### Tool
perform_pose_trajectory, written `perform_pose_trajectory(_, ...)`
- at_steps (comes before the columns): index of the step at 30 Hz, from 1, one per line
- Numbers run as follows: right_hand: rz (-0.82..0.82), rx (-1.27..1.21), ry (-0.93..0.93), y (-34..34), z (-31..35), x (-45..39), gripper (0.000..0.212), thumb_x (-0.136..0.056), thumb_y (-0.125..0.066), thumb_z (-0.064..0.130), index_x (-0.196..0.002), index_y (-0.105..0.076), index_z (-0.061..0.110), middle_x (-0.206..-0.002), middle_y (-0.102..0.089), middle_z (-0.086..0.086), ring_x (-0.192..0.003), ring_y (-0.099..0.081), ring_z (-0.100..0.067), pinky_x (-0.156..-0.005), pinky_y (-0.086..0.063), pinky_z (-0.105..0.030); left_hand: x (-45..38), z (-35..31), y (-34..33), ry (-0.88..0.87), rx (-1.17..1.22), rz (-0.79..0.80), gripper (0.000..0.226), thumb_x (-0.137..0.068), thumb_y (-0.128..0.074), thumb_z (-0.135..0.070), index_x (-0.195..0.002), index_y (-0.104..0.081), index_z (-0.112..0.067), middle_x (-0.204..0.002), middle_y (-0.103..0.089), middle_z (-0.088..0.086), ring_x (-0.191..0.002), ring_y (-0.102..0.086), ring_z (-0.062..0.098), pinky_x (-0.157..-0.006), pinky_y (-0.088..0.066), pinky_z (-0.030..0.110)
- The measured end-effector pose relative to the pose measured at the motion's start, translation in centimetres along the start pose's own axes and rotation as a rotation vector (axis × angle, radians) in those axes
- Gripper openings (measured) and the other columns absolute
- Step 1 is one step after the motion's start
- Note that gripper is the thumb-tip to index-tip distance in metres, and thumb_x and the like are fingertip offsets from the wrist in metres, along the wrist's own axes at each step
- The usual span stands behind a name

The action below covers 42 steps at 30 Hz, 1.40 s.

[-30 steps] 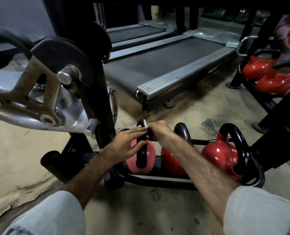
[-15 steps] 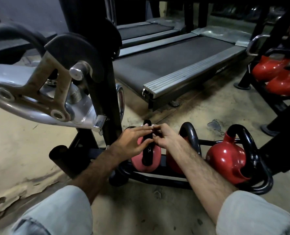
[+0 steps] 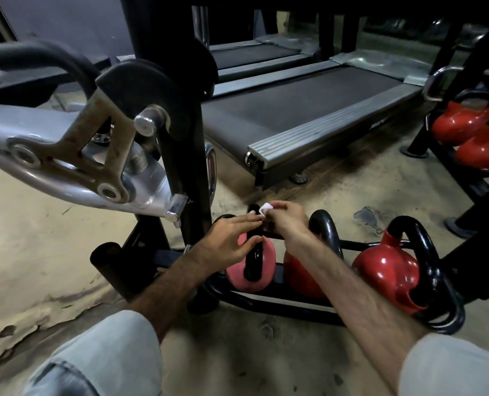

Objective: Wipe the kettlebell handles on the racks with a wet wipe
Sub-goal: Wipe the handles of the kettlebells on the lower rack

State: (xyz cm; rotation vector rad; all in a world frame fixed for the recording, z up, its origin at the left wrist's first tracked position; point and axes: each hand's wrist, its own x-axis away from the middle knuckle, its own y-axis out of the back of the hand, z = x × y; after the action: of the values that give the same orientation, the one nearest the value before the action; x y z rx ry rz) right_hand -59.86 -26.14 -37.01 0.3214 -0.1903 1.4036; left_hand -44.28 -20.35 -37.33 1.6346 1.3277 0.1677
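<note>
My right hand [image 3: 287,221] pinches the little white wipe [image 3: 266,208] and has lifted it up to the top of the black handle [image 3: 255,241] on the pink kettlebell [image 3: 249,277]. A moment ago the wipe was tucked lower, between my hands. My left hand [image 3: 231,242] stays beside the handle, fingers straight, tips touching it. I think this handle is nearly done. The red kettlebell [image 3: 386,270] and the others on the rack [image 3: 280,305] still wait.

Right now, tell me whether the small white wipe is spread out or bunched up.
Bunched up: the small white wipe shows as a crumpled wad pinched in the right hand at the black kettlebell handle.
</note>
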Motion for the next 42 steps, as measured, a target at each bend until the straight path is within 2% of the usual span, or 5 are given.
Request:
perform_pose_trajectory(6,0.324,0.773,0.659,0.1,2.6,-1.3,0.021,-0.092,-0.057,0.019,-0.105,-0.074,0.023,-0.101,-0.075,0.008,-0.094,-0.065,0.0,-0.079,-0.043,-0.007,0.0,-0.4,0.2,-0.003,-0.017,-0.014,0.04,-0.087,-0.061,-0.034,-0.113,-0.068,-0.005,-0.12,-0.066,0.01,-0.116,-0.058,0.014,-0.102,-0.038,0.014)
perform_pose_trajectory(15,0.806,1.561,0.59,-2.9,6.7,-3.7,0.027,-0.086,-0.043,0.03,-0.071,-0.065,0.027,-0.083,-0.069,0.004,-0.077,-0.065,-0.02,-0.079,-0.055,-0.044,-0.2,-0.4,0.8,-0.074,-0.14,0.034,0.034,-0.089,-0.06,-0.033,-0.109,-0.069,-0.008,-0.109,-0.069,0.008,-0.098,-0.066,0.02,-0.084,-0.054,0.033)
perform_pose_trajectory(27,0.705,0.705,0.712,2.5,3.0,-2.7,0.025,-0.094,-0.057,0.005,-0.11,-0.073,0.016,-0.112,-0.072,0.004,-0.116,-0.061,-0.004,-0.103,-0.044,-0.02,0.0,-0.6,0.4,-0.055,-0.127,-0.017,0.033,-0.083,-0.066,-0.029,-0.106,-0.071,-0.006,-0.113,-0.069,0.01,-0.107,-0.064,0.019,-0.101,-0.024,0.005)
perform_pose_trajectory(32,0.604,0.704,0.672,1.4,2.7,-4.2,0.021,-0.098,-0.055,0.021,-0.111,-0.072,0.021,-0.107,-0.074,0.006,-0.104,-0.066,-0.003,-0.098,-0.05,-0.033,0.2,-0.3,-0.2,-0.042,-0.103,-0.018,0.029,-0.078,-0.072,-0.024,-0.102,-0.073,-0.007,-0.113,-0.07,0.007,-0.109,-0.064,0.017,-0.093,-0.051,0.033)
perform_pose_trajectory(42,0.508,0.67,0.739,1.4,1.9,-3.2,0.027,-0.093,-0.057,0.006,-0.109,-0.074,0.02,-0.109,-0.073,0.005,-0.105,-0.065,0.0,-0.098,-0.05,-0.028,1.4,-0.9,0.5,-0.027,-0.146,0.055,0.053,-0.085,-0.05,-0.045,-0.114,-0.068,-0.005,-0.125,-0.063,0.009,-0.117,-0.059,0.02,-0.094,-0.052,0.037)
